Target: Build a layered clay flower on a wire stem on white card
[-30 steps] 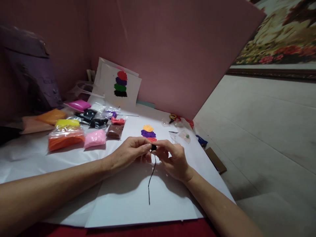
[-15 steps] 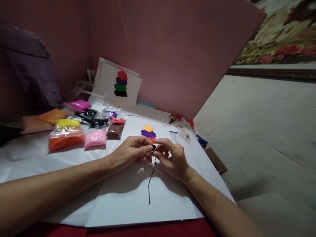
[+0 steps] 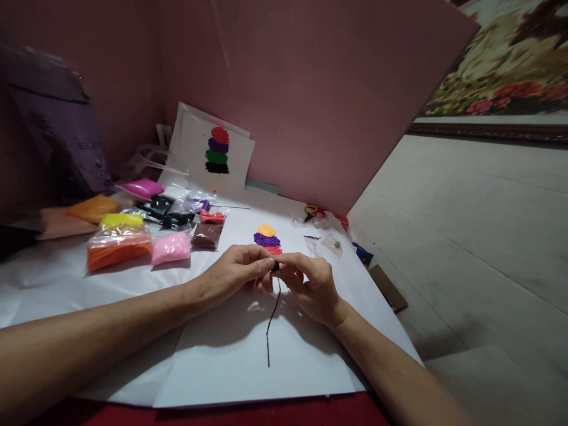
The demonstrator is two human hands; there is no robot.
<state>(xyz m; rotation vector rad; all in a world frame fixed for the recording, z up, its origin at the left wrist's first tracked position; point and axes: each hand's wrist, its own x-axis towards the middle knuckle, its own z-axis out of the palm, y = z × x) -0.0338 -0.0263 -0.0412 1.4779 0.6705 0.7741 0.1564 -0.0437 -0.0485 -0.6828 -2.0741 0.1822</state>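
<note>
A small lump of black modelling clay (image 3: 276,266) is pinched between both hands. My left hand (image 3: 244,266) presses it with thumb and forefinger from the left. From the right, my right hand (image 3: 313,284) holds it the same way, its other fingers curled beneath. Below the hands a thin black strand (image 3: 273,316) runs down the white sheet of paper (image 3: 222,378). Just beyond the fingers, yellow (image 3: 267,229), purple (image 3: 267,240) and red clay patches (image 3: 274,251) are stacked on the sheet; the lower part of the red is hidden.
Several bags of coloured clay, among them a pink bag (image 3: 171,248) and an orange bag (image 3: 118,254), lie at left. A finished clay picture (image 3: 237,157) leans on the wall. Scissors (image 3: 310,211) and a thin pointed tool (image 3: 312,238) lie at right.
My fingers have shifted slightly on the black clay, and less of it shows between them. The strand and the paper stay put.
</note>
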